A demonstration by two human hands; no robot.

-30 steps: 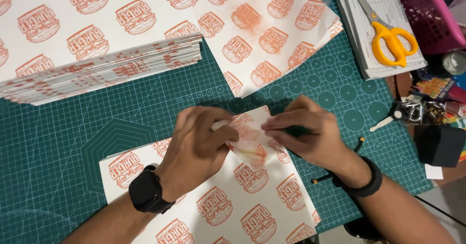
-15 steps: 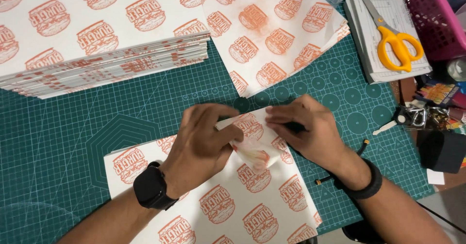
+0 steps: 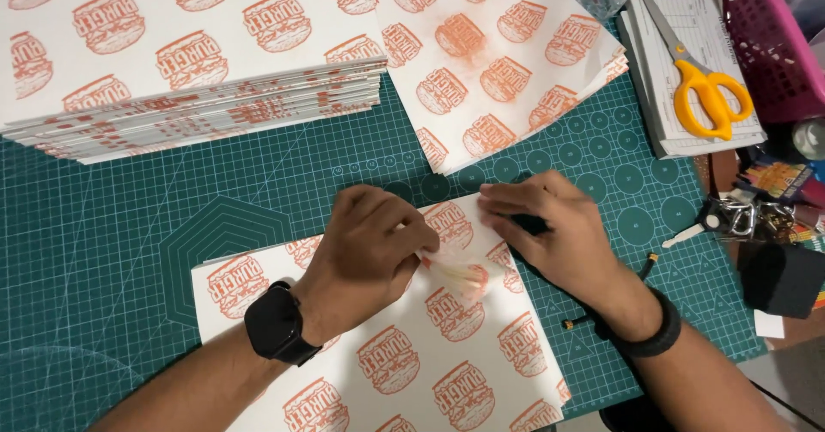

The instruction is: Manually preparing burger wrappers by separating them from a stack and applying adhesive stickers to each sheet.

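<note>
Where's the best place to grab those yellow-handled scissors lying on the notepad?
Probably by the yellow loop handles of the yellow-handled scissors, coming from above on the near side. They lie flat on the white notepad with the blades pointing away, toward its far corner.

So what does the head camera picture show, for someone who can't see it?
Two hands, left hand and right hand, fold the corner of a white printed paper sheet on a green cutting mat. A stack of matching sheets and yellow scissors lie behind.
</note>
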